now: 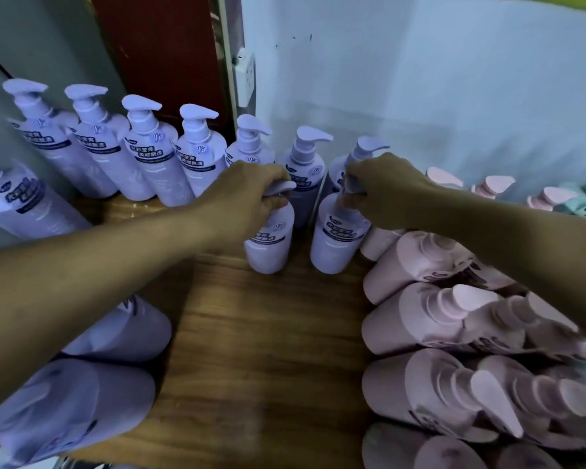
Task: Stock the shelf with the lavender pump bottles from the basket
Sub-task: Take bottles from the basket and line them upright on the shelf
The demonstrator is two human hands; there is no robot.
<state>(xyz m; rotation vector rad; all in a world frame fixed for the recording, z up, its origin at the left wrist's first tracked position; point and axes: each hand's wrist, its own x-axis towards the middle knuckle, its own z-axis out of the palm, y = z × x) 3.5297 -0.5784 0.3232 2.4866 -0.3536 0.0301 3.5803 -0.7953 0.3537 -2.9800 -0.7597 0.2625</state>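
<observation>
Head view: the left hand (pixel 251 198) grips one lavender bottle (pixel 268 247) by its pump, the right hand (pixel 383 192) grips the other lavender bottle (pixel 335 243). Both stand upright under the hands on the shelf (pixel 268 340), near the back row (pixel 197 150).

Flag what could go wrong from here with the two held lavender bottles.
The left hand and right hand grip the left lavender plastic pump bottle and right lavender plastic pump bottle by their pump tops only; either might tilt or slip. The right one is close beside the pale pink pump bottles and could topple them.
</observation>
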